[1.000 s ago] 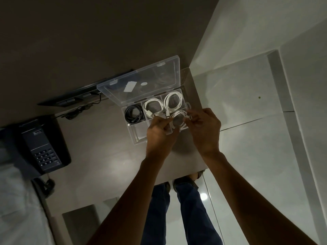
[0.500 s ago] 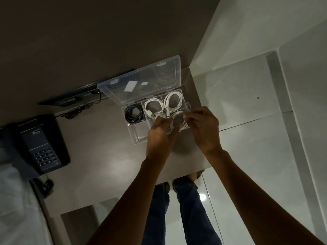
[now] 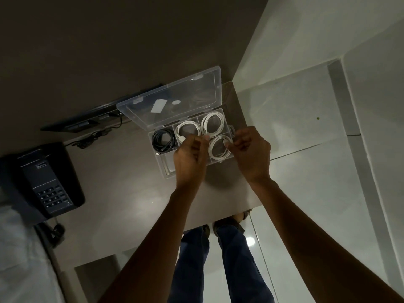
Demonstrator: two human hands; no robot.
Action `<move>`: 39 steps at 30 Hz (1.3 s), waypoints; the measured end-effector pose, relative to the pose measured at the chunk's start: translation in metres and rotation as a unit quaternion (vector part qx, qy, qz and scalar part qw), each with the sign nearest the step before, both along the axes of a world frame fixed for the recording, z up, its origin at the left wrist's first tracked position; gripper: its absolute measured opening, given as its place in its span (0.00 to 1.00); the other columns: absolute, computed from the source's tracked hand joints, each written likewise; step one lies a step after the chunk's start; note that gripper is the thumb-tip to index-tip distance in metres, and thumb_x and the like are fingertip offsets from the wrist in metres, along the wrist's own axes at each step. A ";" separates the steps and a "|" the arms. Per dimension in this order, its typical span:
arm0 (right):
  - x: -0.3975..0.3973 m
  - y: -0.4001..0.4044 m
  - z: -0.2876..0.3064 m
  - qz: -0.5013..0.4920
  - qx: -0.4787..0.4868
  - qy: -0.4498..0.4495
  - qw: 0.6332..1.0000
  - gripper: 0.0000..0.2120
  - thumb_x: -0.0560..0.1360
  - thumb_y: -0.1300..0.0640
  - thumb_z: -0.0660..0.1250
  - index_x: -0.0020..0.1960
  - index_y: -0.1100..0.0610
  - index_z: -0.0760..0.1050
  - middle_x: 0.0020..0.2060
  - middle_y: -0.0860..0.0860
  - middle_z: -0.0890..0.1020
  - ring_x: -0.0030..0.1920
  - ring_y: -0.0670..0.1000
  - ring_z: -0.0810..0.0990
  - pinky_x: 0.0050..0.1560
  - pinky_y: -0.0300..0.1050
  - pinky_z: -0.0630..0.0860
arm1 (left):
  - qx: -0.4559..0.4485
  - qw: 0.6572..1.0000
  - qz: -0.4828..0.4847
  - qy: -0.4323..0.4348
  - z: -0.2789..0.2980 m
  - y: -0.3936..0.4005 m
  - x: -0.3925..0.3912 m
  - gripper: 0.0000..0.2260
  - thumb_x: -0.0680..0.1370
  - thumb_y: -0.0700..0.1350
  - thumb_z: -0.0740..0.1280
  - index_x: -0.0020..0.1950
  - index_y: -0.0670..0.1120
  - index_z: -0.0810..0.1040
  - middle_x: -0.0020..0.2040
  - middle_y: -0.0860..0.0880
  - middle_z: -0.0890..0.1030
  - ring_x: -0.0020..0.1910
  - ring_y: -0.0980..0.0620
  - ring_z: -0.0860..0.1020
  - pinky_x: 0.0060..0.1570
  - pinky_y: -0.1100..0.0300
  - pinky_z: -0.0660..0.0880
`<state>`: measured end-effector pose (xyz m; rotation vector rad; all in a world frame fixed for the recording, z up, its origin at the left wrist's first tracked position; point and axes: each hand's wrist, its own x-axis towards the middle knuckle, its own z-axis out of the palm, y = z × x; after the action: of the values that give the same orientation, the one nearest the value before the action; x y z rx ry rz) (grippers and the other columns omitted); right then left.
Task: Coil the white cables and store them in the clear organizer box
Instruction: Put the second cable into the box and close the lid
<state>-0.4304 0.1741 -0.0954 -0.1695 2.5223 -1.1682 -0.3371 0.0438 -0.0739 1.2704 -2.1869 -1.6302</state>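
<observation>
I look down at a clear plastic organizer box (image 3: 168, 169) with its flat see-through lid (image 3: 175, 101) standing open at the back. The box sits on a shiny brown counter (image 3: 122, 171), near its right edge. Three white cables lie in the box, each wound in a ring. One white coiled cable (image 3: 188, 130) is in the back middle part. A second white coiled cable (image 3: 213, 124) is in the back right part. A third white coiled cable (image 3: 219, 148) is in the front right part. A black coiled cable (image 3: 162, 141) sits in the back left part.

My left hand (image 3: 190, 158) is over the front middle of the box, fingers curled in. I cannot tell if it holds anything. My right hand (image 3: 251, 152) is at the right side of the box, its fingertips pinching the end of the third cable. A dark phone with number buttons (image 3: 47, 182) sits far to the left.
</observation>
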 end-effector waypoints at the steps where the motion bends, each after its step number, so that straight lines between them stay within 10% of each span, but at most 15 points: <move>1: 0.002 0.001 -0.001 -0.006 0.000 -0.010 1.000 0.13 0.73 0.53 0.81 0.50 0.57 0.80 0.37 0.49 0.85 0.38 0.50 0.85 0.44 0.40 0.83 | -0.003 1.000 -0.009 -0.008 -0.001 -0.002 -0.002 0.10 0.84 0.48 0.68 0.51 0.42 0.81 0.44 0.47 0.87 0.43 0.52 0.87 0.45 0.51 0.86; 8: 0.007 0.002 -0.005 -0.030 -0.003 -0.021 0.999 0.10 0.74 0.51 0.81 0.48 0.52 0.81 0.38 0.44 0.84 0.37 0.45 0.84 0.42 0.35 0.82 | -0.086 0.994 -0.002 -0.065 -0.001 -0.006 -0.018 0.08 0.82 0.48 0.72 0.49 0.44 0.83 0.41 0.52 0.84 0.37 0.62 0.80 0.37 0.76 0.74; 22: 0.006 0.004 -0.008 -0.025 -0.003 -0.014 1.000 0.11 0.74 0.51 0.81 0.48 0.54 0.82 0.37 0.45 0.84 0.36 0.43 0.83 0.40 0.27 0.78 | -0.077 0.980 0.056 -0.174 -0.001 -0.001 -0.052 0.10 0.81 0.49 0.71 0.49 0.44 0.86 0.44 0.47 0.88 0.43 0.49 0.86 0.51 0.50 0.85; 35: 0.008 0.010 -0.002 -0.051 -0.034 -0.077 0.995 0.11 0.74 0.50 0.80 0.48 0.56 0.85 0.37 0.48 0.87 0.38 0.48 0.86 0.40 0.27 0.79 | -0.191 0.970 -0.051 -0.142 -0.012 -0.001 -0.052 0.10 0.82 0.49 0.71 0.49 0.43 0.76 0.38 0.50 0.77 0.37 0.51 0.78 0.37 0.59 0.74; 39: 0.013 0.017 0.001 -0.045 -0.063 -0.094 0.993 0.13 0.74 0.51 0.80 0.52 0.59 0.85 0.42 0.52 0.88 0.41 0.51 0.88 0.46 0.43 0.86 | -0.140 0.983 -0.064 -0.099 -0.012 -0.005 -0.042 0.11 0.82 0.50 0.71 0.48 0.43 0.77 0.36 0.50 0.78 0.33 0.55 0.76 0.36 0.65 0.73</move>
<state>-0.4172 0.1916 -0.0942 0.0220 2.3147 -1.3149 -0.3793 0.0386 -0.0856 1.2789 -2.5545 -1.2183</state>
